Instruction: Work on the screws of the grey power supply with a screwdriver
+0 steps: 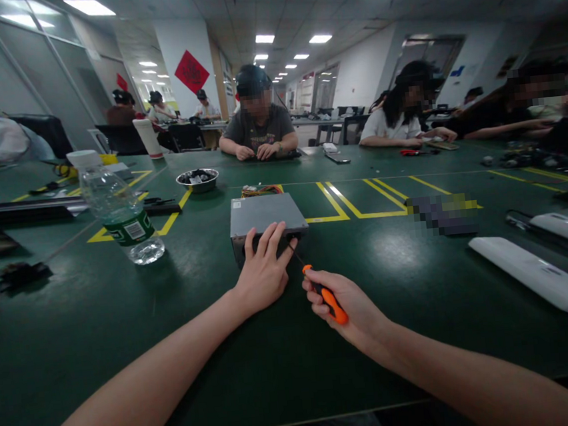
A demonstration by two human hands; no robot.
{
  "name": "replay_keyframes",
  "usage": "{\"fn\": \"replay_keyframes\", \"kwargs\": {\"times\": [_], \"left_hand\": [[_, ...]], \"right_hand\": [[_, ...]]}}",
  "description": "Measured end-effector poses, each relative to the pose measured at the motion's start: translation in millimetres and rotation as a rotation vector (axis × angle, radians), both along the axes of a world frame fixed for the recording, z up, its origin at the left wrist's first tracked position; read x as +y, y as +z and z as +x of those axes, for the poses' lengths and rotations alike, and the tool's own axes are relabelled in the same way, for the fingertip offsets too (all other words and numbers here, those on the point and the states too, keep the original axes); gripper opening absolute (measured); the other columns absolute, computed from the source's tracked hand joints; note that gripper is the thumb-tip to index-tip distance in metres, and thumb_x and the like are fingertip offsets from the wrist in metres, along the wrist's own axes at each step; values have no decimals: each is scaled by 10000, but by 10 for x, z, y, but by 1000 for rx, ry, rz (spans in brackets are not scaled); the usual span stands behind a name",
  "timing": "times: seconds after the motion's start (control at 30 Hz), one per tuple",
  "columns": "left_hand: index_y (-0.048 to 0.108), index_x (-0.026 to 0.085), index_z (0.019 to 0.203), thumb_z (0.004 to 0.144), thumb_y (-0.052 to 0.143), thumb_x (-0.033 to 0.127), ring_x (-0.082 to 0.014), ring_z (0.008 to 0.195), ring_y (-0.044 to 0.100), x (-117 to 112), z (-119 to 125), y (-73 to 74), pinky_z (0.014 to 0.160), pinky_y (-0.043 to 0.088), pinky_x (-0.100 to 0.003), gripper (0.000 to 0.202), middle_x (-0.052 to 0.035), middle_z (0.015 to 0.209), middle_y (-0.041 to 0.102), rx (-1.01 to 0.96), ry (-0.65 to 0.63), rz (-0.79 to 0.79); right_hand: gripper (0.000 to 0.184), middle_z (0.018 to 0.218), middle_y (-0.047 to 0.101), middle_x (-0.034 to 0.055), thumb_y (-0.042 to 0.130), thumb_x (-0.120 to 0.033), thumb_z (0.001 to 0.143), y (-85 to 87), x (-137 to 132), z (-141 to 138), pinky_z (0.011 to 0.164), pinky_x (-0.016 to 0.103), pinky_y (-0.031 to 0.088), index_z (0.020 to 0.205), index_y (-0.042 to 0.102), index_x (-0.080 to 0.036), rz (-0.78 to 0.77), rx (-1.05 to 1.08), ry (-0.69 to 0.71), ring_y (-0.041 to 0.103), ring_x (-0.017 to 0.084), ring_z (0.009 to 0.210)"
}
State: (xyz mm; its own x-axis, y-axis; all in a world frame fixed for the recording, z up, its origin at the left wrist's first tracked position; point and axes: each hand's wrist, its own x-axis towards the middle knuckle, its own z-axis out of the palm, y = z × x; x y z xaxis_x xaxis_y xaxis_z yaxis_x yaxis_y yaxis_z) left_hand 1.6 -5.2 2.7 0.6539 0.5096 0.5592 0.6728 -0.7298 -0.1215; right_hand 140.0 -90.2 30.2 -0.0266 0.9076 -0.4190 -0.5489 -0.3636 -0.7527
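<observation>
A grey metal box [265, 214], with coloured wires at its far side, lies on the green table [227, 352] in front of me. My left hand [263, 270] rests on the box's near edge, fingers stretched out flat over its top. My right hand [346, 306] is closed around an orange-handled screwdriver [328, 298]. The thin shaft of the screwdriver points up-left and its tip meets the box's near right corner, just beside my left fingertips.
A clear water bottle [119, 209] stands at the left. A small metal bowl [197, 178] sits behind the box. White long casings [538, 273] lie at the right. Yellow lines mark the table. Several other people sit at the far and side edges.
</observation>
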Motion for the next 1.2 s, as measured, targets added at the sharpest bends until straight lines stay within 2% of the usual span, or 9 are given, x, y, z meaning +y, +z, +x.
{"fn": "replay_keyframes", "kwargs": {"times": [0.2,0.33,0.4,0.53,0.6,0.8,0.9,1.1,1.2], "left_hand": [[409,176,1293,723,530,168,-316,1331,160,-2,-8,5,1050,59,-546,582,-193,1431,217,26,0,0],[410,173,1292,726,531,182,-320,1332,152,-3,-9,5,1046,64,-549,579,-198,1430,217,30,-6,4],[419,177,1285,736,522,185,-316,1331,158,-4,-5,6,1047,69,-546,559,-192,1429,224,23,-1,5],[428,184,1277,723,522,162,-312,1328,168,-9,2,4,1050,74,-539,563,-179,1430,230,16,4,8],[431,186,1276,719,524,159,-314,1327,168,-9,2,0,1050,73,-542,565,-173,1432,227,13,3,9],[431,188,1273,722,525,171,-307,1327,173,0,2,-4,1054,72,-534,559,-180,1424,238,19,13,9],[431,194,1273,724,522,167,-303,1328,174,2,4,-2,1054,71,-532,557,-177,1421,243,19,13,6],[437,191,1267,730,513,169,-308,1325,173,-10,11,14,1052,84,-533,543,-172,1424,238,0,4,0],[448,188,1260,726,511,155,-305,1322,181,-17,14,19,1053,87,-528,539,-172,1418,252,-10,-1,-7]], "right_hand": [[160,662,538,16,468,-216,865,47,-6,-100,444,139,420,794,558,-104,-89,28,18,479,41,492],[224,624,511,10,409,-237,893,49,1,-93,382,122,364,824,569,-96,-109,74,25,446,38,460],[178,629,512,9,450,-235,873,40,9,-77,349,110,317,811,558,-108,-110,88,10,436,35,454],[86,604,496,-6,536,-126,802,17,18,-61,322,95,264,717,521,-117,-96,78,1,427,25,442],[111,598,488,-10,519,-124,814,15,12,-60,324,92,267,704,518,-112,-91,85,5,419,18,435],[219,643,514,13,435,-246,887,34,-6,-35,374,97,349,797,558,-88,-113,124,69,454,25,464],[254,609,496,5,396,-260,901,34,10,-10,359,104,336,834,566,-84,-121,122,107,428,29,440],[54,633,506,0,545,-137,797,43,21,1,317,89,250,751,525,-118,-80,83,23,431,25,448],[91,636,506,0,520,-155,822,42,6,-2,337,85,284,741,533,-116,-75,94,19,432,21,455]]}}
